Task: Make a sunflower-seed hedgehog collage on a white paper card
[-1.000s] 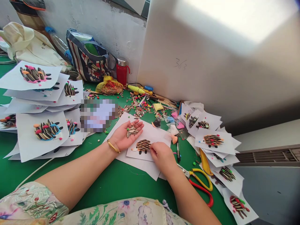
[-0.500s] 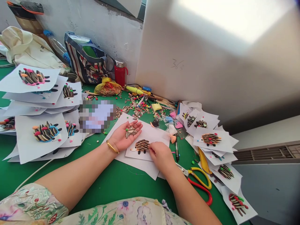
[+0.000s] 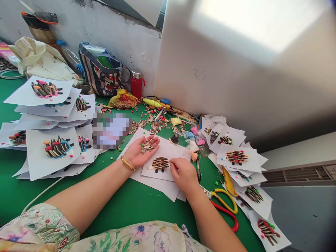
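My left hand (image 3: 140,152) lies palm up with its fingers stretched out, and a small heap of striped sunflower seeds (image 3: 147,147) rests in it. A green bead-like ball (image 3: 142,145) is among them. Beside it, a white paper card (image 3: 168,175) bears a hedgehog picture (image 3: 160,163) with sunflower-seed spines, an orange outline and black feet. Thumb and forefinger of my right hand (image 3: 184,175) are pinched together at the hedgehog's right end. Whatever the pinch holds is hidden. Larger white sheets (image 3: 168,192) lie beneath the card.
Finished-looking hedgehog cards are stacked at left (image 3: 52,168) and right (image 3: 231,168). Scissors (image 3: 225,203) lie by my right forearm. Loose seeds and coloured balls (image 3: 154,119), clay lumps (image 3: 194,145), a red flask (image 3: 136,85) and a bag (image 3: 101,71) sit toward the wall.
The view has shifted slightly, so the left-hand stacks and bags appear farther right. My left hand stays palm up with the seeds; my right hand remains pinched beside the hedgehog.
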Action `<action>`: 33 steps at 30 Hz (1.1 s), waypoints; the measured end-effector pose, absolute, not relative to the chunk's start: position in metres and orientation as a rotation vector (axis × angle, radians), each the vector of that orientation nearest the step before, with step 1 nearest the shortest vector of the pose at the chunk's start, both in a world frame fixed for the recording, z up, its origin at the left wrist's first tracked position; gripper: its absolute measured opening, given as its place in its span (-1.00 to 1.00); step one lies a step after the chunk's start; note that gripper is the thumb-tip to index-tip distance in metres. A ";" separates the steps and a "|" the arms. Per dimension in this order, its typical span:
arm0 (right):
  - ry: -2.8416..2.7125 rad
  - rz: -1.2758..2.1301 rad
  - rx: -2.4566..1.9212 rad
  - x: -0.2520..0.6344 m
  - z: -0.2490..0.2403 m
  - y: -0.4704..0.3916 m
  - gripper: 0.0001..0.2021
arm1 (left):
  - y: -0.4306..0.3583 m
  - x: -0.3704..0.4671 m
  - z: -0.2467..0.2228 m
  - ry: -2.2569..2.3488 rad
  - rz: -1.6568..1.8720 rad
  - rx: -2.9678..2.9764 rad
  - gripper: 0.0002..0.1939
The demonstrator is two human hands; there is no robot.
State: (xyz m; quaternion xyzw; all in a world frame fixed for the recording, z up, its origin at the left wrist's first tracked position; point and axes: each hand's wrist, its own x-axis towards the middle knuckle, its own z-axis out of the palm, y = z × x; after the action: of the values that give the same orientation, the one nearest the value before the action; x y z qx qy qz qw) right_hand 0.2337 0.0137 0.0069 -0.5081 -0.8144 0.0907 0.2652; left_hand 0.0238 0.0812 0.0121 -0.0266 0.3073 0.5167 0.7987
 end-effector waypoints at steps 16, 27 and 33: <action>-2.123 0.226 -1.379 0.240 -0.003 0.020 -0.82 | 0.190 0.020 0.056 1.440 1.244 1.389 -0.92; -2.131 0.139 -1.397 0.248 -0.001 0.026 -0.81 | 0.163 0.007 0.036 1.790 0.820 2.134 -0.63; -1.900 -0.149 -1.908 0.282 0.006 0.039 -0.75 | 0.137 0.011 0.027 1.661 0.681 2.454 -0.66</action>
State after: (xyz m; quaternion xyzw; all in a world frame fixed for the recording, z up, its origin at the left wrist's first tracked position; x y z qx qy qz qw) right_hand 0.2819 0.0389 0.0064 -0.6902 -0.6871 -0.0540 0.2206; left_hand 0.0107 0.1371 0.0266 0.8061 0.5456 0.2236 0.0507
